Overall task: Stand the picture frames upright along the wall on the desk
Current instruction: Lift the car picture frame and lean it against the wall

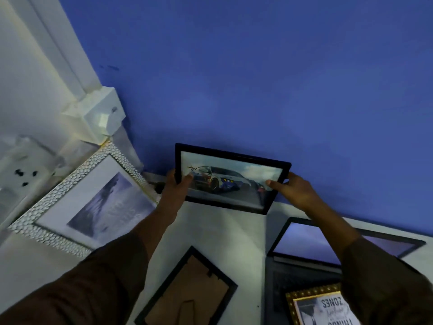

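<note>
Both hands hold a black frame with a racing-car picture (pixel 230 181) up against the blue wall (pixel 257 78), above the back edge of the white surface (pixel 253 233). The left grip (pixel 179 185) pinches the frame's left edge, thumb on the glass and fingers behind. The right grip (pixel 290 190) pinches the right edge the same way, thumb pressed on the lower right of the glass. The frame is tilted, its left side higher than its right, its lower right corner close to the line where wall and surface meet; whether it touches the surface cannot be told.

At the back left corner of the surface a large silver pebbled frame (pixel 86 200) leans against the white side wall, just under a white switch box (pixel 103 118). It is near the held frame but apart from it.

Near the front edge, between the two dark sleeves, a black frame (pixel 187 289) lies face down with its brown backing and stand showing. To the right a laptop (pixel 304 254) sits open with its screen leaning back towards the blue wall. A gold-edged frame (pixel 321 306) with printed text lies on the laptop's keyboard at the front right, partly hidden by the right sleeve (pixel 386 282)
</note>
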Motion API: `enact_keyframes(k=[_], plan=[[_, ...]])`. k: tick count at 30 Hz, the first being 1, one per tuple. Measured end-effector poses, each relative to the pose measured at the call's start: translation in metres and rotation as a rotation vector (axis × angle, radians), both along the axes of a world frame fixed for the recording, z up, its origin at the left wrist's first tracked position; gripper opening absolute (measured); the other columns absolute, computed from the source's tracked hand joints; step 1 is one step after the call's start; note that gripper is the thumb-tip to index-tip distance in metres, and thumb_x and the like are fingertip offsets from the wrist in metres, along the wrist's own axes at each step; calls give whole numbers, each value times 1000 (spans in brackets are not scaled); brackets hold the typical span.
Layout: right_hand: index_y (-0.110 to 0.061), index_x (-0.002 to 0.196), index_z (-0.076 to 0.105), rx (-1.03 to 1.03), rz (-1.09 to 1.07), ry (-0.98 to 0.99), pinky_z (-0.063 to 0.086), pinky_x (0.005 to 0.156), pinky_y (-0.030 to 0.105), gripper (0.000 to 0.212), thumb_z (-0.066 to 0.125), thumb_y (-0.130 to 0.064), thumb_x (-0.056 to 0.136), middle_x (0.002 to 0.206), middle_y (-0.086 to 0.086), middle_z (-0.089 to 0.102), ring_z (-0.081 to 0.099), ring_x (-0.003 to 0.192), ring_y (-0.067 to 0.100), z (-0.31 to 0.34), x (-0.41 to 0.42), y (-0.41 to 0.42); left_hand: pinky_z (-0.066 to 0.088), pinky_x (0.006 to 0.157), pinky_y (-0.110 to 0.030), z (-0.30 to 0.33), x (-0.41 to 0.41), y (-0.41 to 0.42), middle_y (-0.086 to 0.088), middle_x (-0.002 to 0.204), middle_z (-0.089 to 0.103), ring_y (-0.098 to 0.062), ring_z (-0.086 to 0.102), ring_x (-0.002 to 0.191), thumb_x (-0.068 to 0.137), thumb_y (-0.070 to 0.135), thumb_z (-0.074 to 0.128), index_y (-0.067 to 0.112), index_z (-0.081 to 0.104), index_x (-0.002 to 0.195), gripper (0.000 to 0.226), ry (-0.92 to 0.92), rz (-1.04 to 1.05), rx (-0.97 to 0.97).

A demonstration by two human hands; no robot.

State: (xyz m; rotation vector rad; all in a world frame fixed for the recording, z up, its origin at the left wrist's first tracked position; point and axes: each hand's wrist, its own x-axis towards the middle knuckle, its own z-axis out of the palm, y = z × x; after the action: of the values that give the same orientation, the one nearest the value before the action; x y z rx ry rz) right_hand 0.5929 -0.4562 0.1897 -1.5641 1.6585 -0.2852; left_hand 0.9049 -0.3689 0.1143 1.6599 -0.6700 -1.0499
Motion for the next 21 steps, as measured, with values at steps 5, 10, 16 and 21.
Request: enact_keyframes(k=[5,10,16,21], plan=[[-29,108,70,128,-67,-51,46,107,41,44,79,-56,75,120,-1,69,64,113,25,-18,-10,-15,43,91,-31,-27,-5,-30,-1,129,60,-23,59,119,95,34,67,18,48,143,54,3,-104,70],[-33,105,65,182,-139,-99,47,106,43,38,80,-51,75,116,-3,67,64,115,26,-32,-13,-33,40,93,-26,-40,-13,-46,4,136,53,-16,52,121,99,31,62,22,41,150,57,4,-165,102],[-31,100,71,220,-162,-149,52,103,45,47,83,-59,64,118,1,75,70,106,24,-45,-13,-44,43,91,-22,-52,-8,-61,4,144,50,-17,51,126,98,37,62,28,32,156,67,-48,-218,125],[-28,97,71,201,-180,-152,51,104,48,35,81,-52,75,118,5,75,70,106,27,-56,-14,-46,40,111,-41,-54,-6,-59,-2,157,43,-25,46,138,94,45,61,35,21,159,77,-30,-252,181]])
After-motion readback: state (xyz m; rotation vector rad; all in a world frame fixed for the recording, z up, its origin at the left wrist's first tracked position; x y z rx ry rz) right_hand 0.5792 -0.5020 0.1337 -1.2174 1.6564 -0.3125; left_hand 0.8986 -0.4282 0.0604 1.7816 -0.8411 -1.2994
